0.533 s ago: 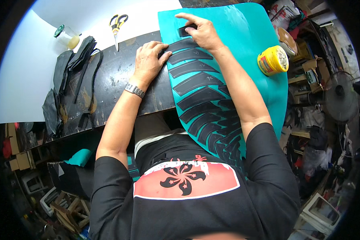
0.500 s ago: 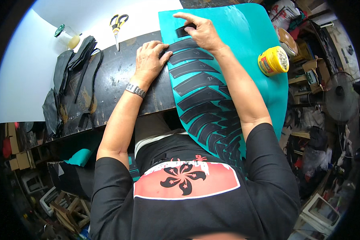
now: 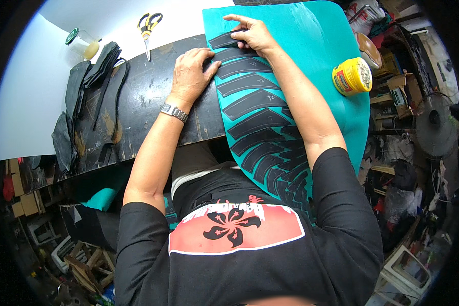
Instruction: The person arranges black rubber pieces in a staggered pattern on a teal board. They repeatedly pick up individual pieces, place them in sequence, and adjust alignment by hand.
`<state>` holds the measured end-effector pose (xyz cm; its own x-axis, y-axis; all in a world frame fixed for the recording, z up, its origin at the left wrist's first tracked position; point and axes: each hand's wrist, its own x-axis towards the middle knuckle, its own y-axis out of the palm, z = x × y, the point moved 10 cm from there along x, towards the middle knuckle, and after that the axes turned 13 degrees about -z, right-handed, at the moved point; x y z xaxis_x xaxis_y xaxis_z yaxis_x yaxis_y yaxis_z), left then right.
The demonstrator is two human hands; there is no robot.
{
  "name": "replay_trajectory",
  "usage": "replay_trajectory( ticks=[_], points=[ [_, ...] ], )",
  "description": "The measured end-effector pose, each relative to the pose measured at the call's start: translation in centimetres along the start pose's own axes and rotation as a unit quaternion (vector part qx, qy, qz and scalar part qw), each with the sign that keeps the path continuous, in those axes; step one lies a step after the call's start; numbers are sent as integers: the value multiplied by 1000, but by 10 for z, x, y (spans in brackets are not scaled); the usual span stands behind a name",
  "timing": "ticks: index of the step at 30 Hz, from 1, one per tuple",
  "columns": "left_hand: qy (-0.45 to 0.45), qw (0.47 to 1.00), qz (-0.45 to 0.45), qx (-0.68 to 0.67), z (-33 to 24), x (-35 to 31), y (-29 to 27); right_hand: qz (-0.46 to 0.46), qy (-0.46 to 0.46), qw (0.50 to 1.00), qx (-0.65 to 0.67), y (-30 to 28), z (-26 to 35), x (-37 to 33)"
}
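One white sheet point(image 3: 23, 107), at far left and along the back. One glass jar point(image 3: 82, 44), green-lidded, with yellowish contents. Several loose black pieces point(image 3: 76, 92), piled together on the dark tabletop point(image 3: 153, 97). One pair of scissors point(image 3: 147, 30), black and yellow handles, blades toward the wearer. One metal-banded watch point(image 3: 174, 112), on the left wrist. Two bare hands: the left hand point(image 3: 191, 71) rests at the near corner of a green sheet point(image 3: 311, 56), fingers bent, thumb spread from the forefinger, beside the strip ends. One topmost black strip point(image 3: 223, 40), on the green sheet's upper left part; the right hand point(image 3: 252, 35) appears to pinch its right end under the thumb, forefinger extended, though the fingers hide part of the hold. Many black strips point(image 3: 254, 103), in a curving row, several chalk-marked. One yellow tub point(image 3: 352, 77), open-topped, on the green sheet. One fan point(image 3: 436, 125), far right.
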<state>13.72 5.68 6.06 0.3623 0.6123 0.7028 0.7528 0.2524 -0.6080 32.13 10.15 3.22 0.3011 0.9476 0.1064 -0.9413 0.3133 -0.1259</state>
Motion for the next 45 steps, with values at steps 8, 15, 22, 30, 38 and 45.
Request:
replay_trajectory(
  ticks=[8,15,22,30,38,45],
  points=[
    [-26,998,47,22,2,-1,8,6,-1,1000,-20,2,0,1],
    [48,990,70,116,-3,-5,23,11,12,991,-133,-12,-2,9],
    [70,978,98,168,-4,-10,30,-66,-85,965,-238,-38,2,12],
    [71,977,83,183,-7,-9,26,-89,-10,985,-149,-36,-8,11],
    [69,997,12,31,-13,0,5,-80,-134,928,-339,-2,30,6],
    [65,997,6,43,-16,0,3,-78,-354,856,-368,37,92,-32]
  ],
)
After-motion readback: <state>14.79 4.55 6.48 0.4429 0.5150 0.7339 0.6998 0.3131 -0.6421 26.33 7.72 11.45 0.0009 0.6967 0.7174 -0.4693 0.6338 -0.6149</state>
